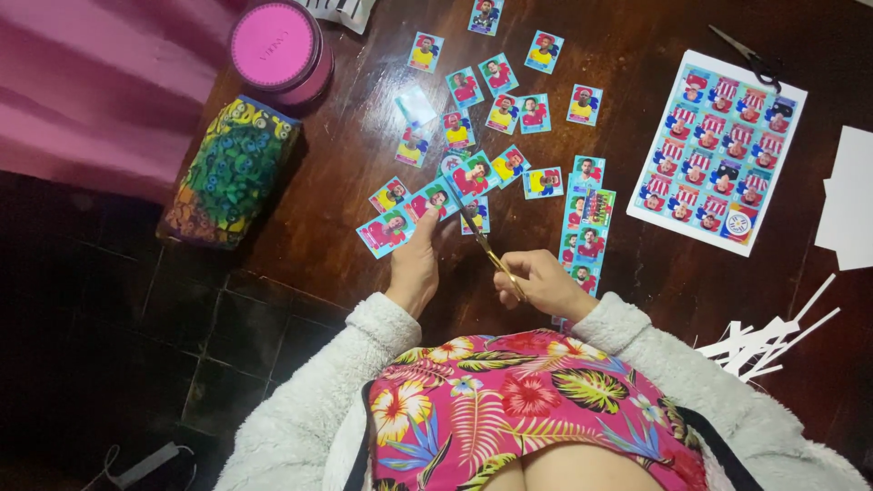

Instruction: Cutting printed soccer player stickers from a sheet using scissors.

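My left hand (pixel 416 264) pinches a short strip of joined picture cards (pixel 427 205), held just above the dark wooden table (pixel 364 164). In my right hand (pixel 544 284) is a pair of gold-handled scissors (pixel 486 247), whose blades point up-left into the strip. Around the strip lie several loose cut cards (pixel 509 109), and a taller uncut column of cards (pixel 584 223) lies right of my right hand.
A full uncut sheet of cards (pixel 718 150) lies at the right, with black scissors (pixel 750 56) on its top corner. White paper strips (pixel 768 341) and white sheets (pixel 850 200) sit far right. A pink round tin (pixel 277 47) and a colourful pouch (pixel 232 173) rest at the left edge.
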